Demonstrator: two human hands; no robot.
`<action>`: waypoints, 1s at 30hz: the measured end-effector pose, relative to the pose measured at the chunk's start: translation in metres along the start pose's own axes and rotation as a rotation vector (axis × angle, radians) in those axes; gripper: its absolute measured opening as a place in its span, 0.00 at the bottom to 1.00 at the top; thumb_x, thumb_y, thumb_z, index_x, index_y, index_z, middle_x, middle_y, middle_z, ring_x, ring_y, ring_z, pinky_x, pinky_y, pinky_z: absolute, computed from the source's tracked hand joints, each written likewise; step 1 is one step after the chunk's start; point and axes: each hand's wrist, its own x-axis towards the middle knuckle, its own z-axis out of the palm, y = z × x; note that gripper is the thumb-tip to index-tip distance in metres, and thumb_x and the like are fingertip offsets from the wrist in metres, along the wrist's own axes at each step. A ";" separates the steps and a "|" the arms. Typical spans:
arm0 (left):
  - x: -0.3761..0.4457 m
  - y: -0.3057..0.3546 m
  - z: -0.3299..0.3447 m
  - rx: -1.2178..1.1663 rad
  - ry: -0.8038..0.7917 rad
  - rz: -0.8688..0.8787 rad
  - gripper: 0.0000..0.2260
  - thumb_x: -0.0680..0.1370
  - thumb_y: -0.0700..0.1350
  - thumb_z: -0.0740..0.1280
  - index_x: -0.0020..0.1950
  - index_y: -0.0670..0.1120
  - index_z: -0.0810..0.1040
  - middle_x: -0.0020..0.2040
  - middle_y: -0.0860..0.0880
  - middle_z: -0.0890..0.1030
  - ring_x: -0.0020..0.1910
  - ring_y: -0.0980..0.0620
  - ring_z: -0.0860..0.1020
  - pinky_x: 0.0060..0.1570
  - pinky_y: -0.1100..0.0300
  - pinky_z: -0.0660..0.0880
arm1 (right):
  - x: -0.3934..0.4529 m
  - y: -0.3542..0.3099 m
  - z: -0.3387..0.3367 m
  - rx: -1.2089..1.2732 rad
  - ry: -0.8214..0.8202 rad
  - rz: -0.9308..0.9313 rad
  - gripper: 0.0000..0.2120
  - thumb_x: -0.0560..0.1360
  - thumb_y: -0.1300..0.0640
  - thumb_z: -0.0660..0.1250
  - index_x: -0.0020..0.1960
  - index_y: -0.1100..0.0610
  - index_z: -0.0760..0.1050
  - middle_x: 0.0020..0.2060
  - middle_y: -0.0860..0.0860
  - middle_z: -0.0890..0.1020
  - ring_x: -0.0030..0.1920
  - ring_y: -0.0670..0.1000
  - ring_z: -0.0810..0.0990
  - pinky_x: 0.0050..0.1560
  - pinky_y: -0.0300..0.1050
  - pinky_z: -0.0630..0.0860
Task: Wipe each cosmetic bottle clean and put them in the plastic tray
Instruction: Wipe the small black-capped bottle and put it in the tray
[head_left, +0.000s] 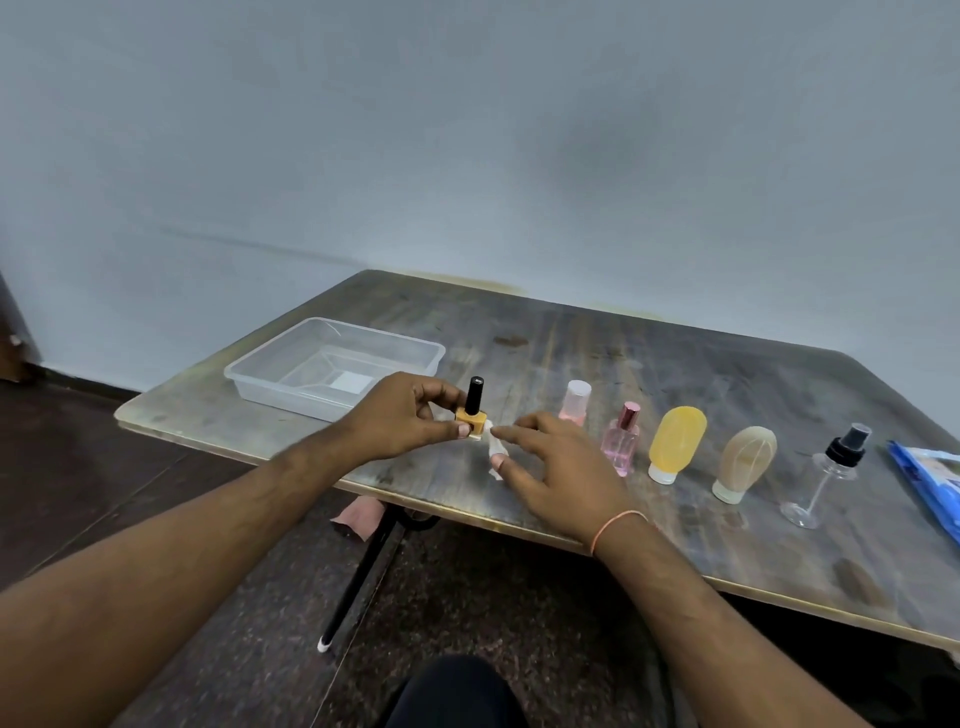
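Note:
My left hand (402, 415) pinches a small orange nail-polish bottle (471, 414) with a tall black cap, held upright just above the table. My right hand (558, 473) pinches a crumpled white wipe (493, 448) between thumb and fingers and presses it against the bottle's right side. The clear plastic tray (260, 384) lies to the left behind my left hand and holds no bottles. To the right stand a pale pink bottle (575, 401), a pink perfume bottle (622, 437), a yellow squeeze bottle (675, 442), a beige squeeze bottle (744, 462) and a clear spray bottle (831, 470).
A blue packet of wipes (930, 483) lies at the table's right edge. The worn wooden table (623, 343) stands against a grey wall. Under its front edge a black table leg (358, 571) slants down over the dark floor. My knee shows at the bottom.

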 end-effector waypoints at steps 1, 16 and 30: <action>-0.001 0.000 -0.001 0.017 -0.003 0.001 0.17 0.75 0.47 0.83 0.63 0.49 0.88 0.53 0.54 0.88 0.26 0.63 0.74 0.31 0.72 0.69 | 0.006 -0.003 0.000 -0.003 0.012 0.012 0.18 0.83 0.39 0.65 0.69 0.43 0.82 0.58 0.41 0.78 0.60 0.46 0.77 0.58 0.44 0.75; -0.010 0.003 -0.044 0.011 0.043 -0.061 0.15 0.75 0.48 0.83 0.61 0.49 0.89 0.30 0.62 0.84 0.24 0.62 0.75 0.31 0.74 0.67 | 0.071 -0.043 0.001 0.504 0.061 0.114 0.14 0.77 0.51 0.78 0.62 0.47 0.85 0.50 0.39 0.86 0.41 0.41 0.83 0.42 0.27 0.74; 0.003 -0.029 -0.117 0.175 0.011 0.012 0.11 0.81 0.44 0.77 0.61 0.56 0.88 0.41 0.65 0.86 0.27 0.65 0.74 0.34 0.72 0.67 | 0.150 -0.081 0.040 0.431 0.066 0.063 0.09 0.76 0.51 0.79 0.55 0.49 0.90 0.47 0.43 0.90 0.41 0.41 0.83 0.49 0.41 0.78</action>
